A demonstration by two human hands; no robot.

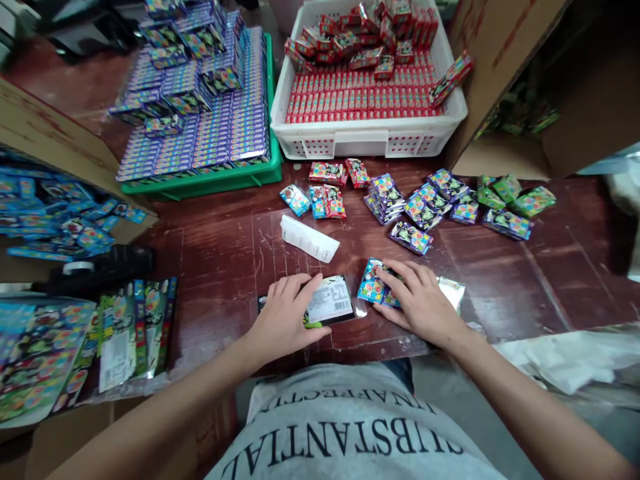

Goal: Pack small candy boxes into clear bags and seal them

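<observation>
packing step, prob: left hand point(285, 320) flat on labelled pouch point(330, 301), right hand point(423, 303) fingers spread over blue packs point(371, 288); next needs pinch grip.

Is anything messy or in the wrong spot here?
Yes. One red pack sits tilted on the right rim of the white crate, half out. More loose red packs lie jumbled on the neat rows inside it.

Behind your left hand point(285, 320) and right hand point(423, 303), you wear a light grey T-shirt point(350, 427) printed with black serif capitals that read upside down from here; both forearms point(175, 407) are bare.
</observation>
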